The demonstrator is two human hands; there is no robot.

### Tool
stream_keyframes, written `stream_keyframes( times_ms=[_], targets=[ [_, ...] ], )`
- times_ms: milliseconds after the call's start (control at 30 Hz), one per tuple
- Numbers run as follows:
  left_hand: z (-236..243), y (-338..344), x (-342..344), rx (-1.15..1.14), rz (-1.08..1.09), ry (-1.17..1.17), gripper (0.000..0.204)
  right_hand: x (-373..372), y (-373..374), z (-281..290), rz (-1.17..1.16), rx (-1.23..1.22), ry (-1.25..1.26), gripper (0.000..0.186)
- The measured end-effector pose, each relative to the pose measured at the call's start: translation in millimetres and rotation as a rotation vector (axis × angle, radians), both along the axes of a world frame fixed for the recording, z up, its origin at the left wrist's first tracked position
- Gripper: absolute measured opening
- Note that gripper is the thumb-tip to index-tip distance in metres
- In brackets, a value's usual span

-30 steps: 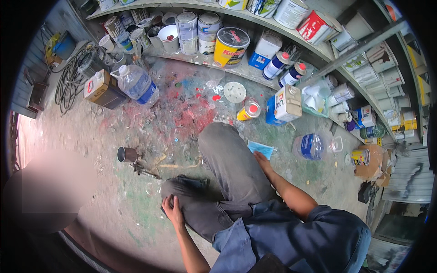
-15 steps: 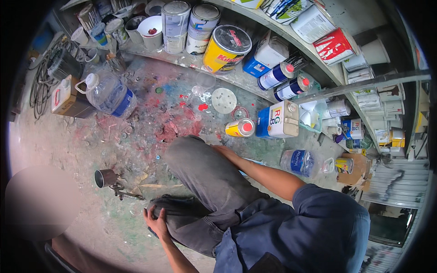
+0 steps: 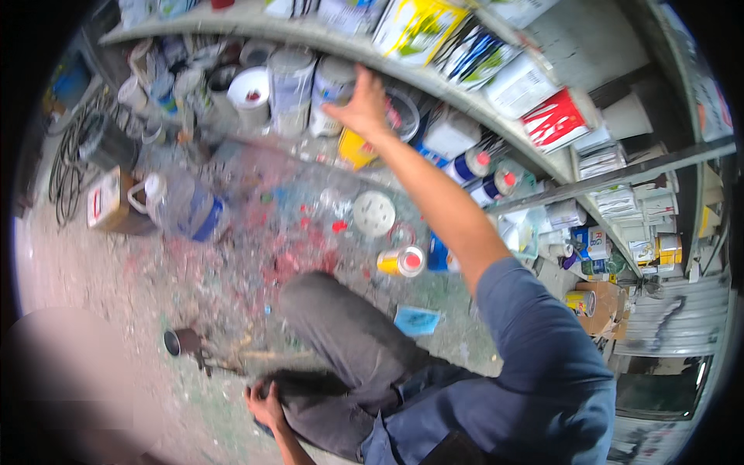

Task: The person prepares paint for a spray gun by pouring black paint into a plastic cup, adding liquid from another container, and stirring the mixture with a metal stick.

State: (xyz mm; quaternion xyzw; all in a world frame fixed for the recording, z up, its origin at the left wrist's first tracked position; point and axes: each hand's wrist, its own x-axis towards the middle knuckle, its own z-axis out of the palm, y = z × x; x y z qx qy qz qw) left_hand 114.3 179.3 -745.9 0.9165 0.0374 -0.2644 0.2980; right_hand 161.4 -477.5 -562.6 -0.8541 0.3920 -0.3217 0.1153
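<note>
My right hand (image 3: 361, 108) is raised to the lower shelf, fingers spread over the front of a stack of grey-lidded cans (image 3: 324, 116), just above a yellow bucket (image 3: 353, 147); whether it touches them I cannot tell. My left hand (image 3: 263, 404) rests on my bent left leg, fingers apart and curled over it. On the paint-stained floor lie a blue face mask (image 3: 417, 318) and a white perforated disc (image 3: 373, 214). A small can with red cap (image 3: 399, 260) stands near my knee. A metal cup with attached fitting (image 3: 182, 341) lies at left.
Shelving (image 3: 240, 25) crowded with cans curves across the top and right. A large plastic bottle (image 3: 186, 208), tan jerrycan (image 3: 116, 205) and coiled hose (image 3: 66, 182) are at upper left. A metal bar (image 3: 612, 176) crosses the right shelves; a cardboard box (image 3: 603, 302) stands below.
My right hand has risen from beside my right leg to the shelf, uncovering the mask. The view has shifted, bringing more upper shelving in. My left hand stays on my leg.
</note>
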Motion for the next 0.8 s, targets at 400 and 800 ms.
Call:
stream_keyframes(
  times_ms=[400,800],
  targets=[
    [-24.8,24.7,10.6,0.022,-0.061,-0.132,0.041,-48.2,143.4,-49.0,0.288,0.147,-0.009,0.083],
    [-39.9,36.4,0.5,-0.222,0.098,-0.080,0.035,-30.3,403.6,-78.8,0.562,0.733,-0.474,0.063]
  ],
)
